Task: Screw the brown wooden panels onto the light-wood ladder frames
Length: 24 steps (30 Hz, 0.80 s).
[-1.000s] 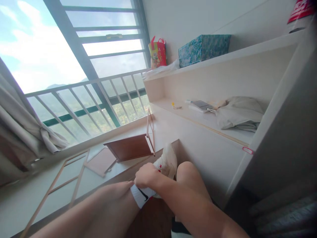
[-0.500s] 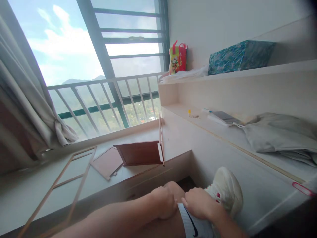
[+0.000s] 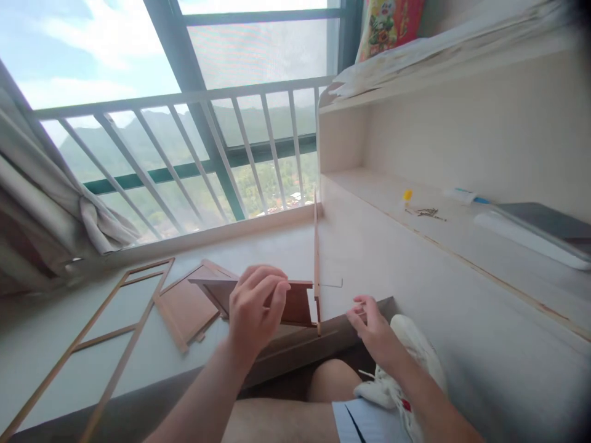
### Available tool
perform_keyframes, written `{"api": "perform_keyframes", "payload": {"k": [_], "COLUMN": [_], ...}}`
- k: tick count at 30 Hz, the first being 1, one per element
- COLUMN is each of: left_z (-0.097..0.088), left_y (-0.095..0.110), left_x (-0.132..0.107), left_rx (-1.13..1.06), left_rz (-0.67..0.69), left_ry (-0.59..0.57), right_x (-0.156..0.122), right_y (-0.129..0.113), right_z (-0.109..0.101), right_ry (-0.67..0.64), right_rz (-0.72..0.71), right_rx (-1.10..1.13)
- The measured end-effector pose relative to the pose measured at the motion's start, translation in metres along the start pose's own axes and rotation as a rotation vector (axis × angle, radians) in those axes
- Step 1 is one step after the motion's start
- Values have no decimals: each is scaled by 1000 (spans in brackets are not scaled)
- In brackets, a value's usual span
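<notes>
Panel (image 3: 298, 309): reddish-brown, tilted up on edge on the white top (image 3: 263, 246), partly behind the left hand.
Left hand (image 3: 255, 301): in front of the panel, fingers loosely curled, thumb tip near the forefinger; whether they touch or pinch anything I can't make out.
Right hand (image 3: 375, 332): right of the panel, fingers half bent, thumb close to them; I can't see if something small sits between.
Hex key (image 3: 332, 285): just right of the panel.
Board (image 3: 191, 307): lying just left of the panel.
Sock (image 3: 369, 419): nearer me than the panel; black curved mark, no letters.
Bag (image 3: 392, 27): high to the panel's right; colourful print, wording unreadable.
</notes>
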<state>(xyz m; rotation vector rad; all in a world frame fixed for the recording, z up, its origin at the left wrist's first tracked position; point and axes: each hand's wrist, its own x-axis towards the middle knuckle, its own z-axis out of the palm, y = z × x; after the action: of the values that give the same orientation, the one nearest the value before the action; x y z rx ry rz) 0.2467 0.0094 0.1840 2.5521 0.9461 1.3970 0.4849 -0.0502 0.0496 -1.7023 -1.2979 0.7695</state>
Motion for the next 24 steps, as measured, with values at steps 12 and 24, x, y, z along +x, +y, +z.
{"api": "perform_keyframes", "payload": {"k": [12,24], "left_z": [61,75], "left_y": [-15,-21], "left_x": [-4,-13], "left_rx": [194,226], "left_rz": [-65,-69], "left_ry": [-369,-260], "right_x": [13,30], "right_y": [-36,-18], "right_z": [15,32], "right_ry": [485,353], "right_rz": [-430,-436], "right_rx": [312,388]}}
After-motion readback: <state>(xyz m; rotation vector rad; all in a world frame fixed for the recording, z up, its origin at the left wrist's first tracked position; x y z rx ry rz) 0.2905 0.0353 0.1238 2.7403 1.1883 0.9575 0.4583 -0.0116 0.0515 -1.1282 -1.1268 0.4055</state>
